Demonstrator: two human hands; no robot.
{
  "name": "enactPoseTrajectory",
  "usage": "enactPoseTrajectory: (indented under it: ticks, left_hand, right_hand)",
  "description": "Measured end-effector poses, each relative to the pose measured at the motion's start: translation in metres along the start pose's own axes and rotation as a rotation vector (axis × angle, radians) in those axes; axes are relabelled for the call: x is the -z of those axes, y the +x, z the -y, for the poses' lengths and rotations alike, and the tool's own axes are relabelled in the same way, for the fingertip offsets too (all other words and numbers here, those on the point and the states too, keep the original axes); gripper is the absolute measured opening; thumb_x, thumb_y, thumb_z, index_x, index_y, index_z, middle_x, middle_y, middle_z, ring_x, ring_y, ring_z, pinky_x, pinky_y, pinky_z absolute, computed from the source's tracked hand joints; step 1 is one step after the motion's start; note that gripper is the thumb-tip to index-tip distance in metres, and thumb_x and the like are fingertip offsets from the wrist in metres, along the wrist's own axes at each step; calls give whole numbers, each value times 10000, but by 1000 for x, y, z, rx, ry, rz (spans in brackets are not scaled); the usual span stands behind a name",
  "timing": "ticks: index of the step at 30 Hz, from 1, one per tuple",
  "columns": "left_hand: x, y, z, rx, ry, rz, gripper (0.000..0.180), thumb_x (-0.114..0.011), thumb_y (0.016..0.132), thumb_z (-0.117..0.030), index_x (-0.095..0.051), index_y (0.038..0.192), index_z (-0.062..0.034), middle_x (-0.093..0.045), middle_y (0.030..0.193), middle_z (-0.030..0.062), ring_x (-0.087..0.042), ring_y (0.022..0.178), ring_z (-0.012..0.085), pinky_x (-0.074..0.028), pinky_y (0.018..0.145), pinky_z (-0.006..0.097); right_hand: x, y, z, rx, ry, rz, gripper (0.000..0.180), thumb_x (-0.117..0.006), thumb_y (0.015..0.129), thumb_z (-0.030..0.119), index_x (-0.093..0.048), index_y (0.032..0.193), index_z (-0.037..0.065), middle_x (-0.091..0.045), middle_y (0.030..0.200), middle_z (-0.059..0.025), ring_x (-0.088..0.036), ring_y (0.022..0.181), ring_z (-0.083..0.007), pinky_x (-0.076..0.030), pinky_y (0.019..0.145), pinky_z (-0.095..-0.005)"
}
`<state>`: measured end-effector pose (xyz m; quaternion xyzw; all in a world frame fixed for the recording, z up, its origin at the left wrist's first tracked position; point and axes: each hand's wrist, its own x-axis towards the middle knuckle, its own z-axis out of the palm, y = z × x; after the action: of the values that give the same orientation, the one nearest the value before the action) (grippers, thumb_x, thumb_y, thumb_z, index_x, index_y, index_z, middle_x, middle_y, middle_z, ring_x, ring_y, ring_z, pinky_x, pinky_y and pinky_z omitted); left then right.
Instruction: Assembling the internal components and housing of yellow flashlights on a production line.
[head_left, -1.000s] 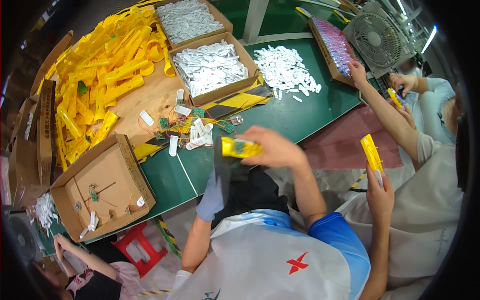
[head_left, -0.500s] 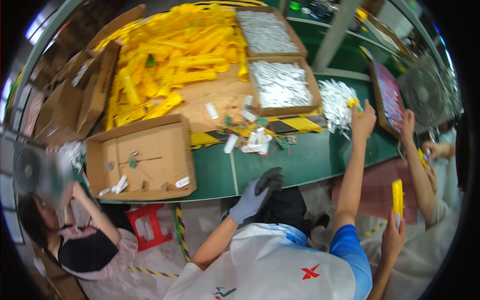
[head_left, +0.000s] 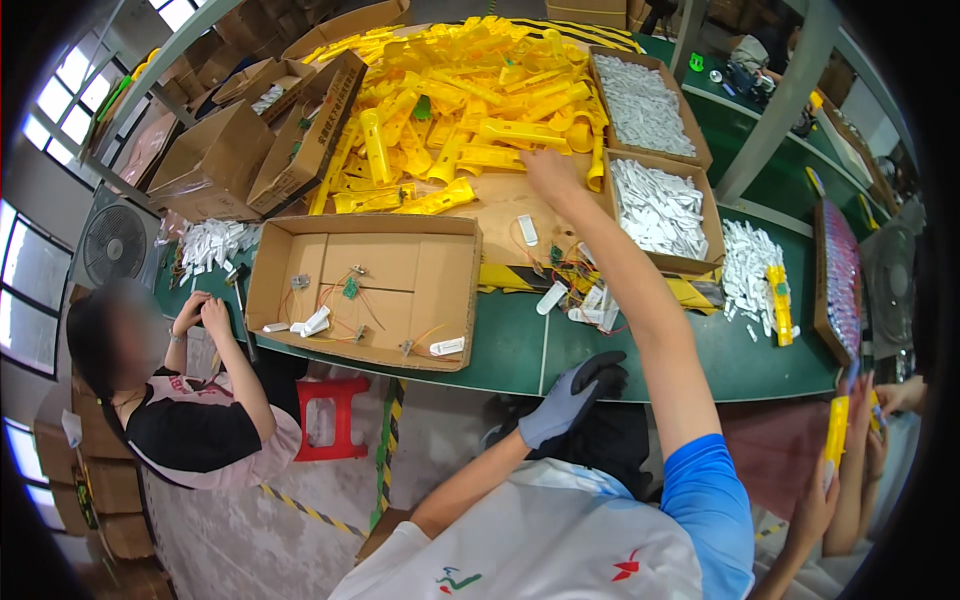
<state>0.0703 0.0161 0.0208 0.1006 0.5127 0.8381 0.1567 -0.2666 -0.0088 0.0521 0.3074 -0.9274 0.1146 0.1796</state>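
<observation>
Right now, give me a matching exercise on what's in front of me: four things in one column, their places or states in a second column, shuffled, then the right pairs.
Things:
1. right hand
2. left hand
3. red stool
4. shallow cardboard tray

Places or states:
A. on the floor under the green table's edge
B. in a grey glove, low by the table's near edge
C. bare, stretched out to the pile of yellow plastic parts
D. on the table, holding small wired parts and white pieces

Pairs: 1-C, 2-B, 3-A, 4-D

We are now reaching our empty right hand (head_left: 548,165) across to the yellow plastic casings (head_left: 470,110), the earlier yellow piece being gone from it.
</observation>
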Motion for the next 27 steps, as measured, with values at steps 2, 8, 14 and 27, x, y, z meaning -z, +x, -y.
enactPoseTrajectory:
  ticks: [2,8,14,27]
  left_hand:
    - [12,-1,13,36,-278,-111,421,-480,1008,-230,-438,1380,-39,-595,1201,147,-605,1048,210,-499,915,360]
    - [51,5,3,-15,-1018,76,772,-322,936,-661,-319,1460,-94,-492,1370,203,-535,1203,382,-461,968,517]
    - [37,-3,-6,191,-707,81,602,-497,967,-449,-368,1420,-76,-570,1250,115,-580,1130,245,-465,979,400]
    - [45,-30,23,-47,-583,131,707,-861,662,-264,-453,1209,-78,-608,1063,116,-637,964,297,-526,855,439]
  right_hand:
    - [27,5,9,-128,7,190,195,-636,797,167,-694,943,53,-675,941,-141,-629,938,-334,-503,803,-439]
    - [156,-83,4,330,317,-12,61,-670,720,78,-684,779,69,-675,844,-70,-579,896,-285,-491,789,-375]
    - [172,-181,22,445,521,283,144,-671,626,-35,-671,719,75,-670,897,4,-581,900,-225,-502,795,-344]
    - [110,-171,59,344,119,353,262,-725,727,134,-646,976,123,-582,977,-92,-622,927,-289,-520,770,-404]
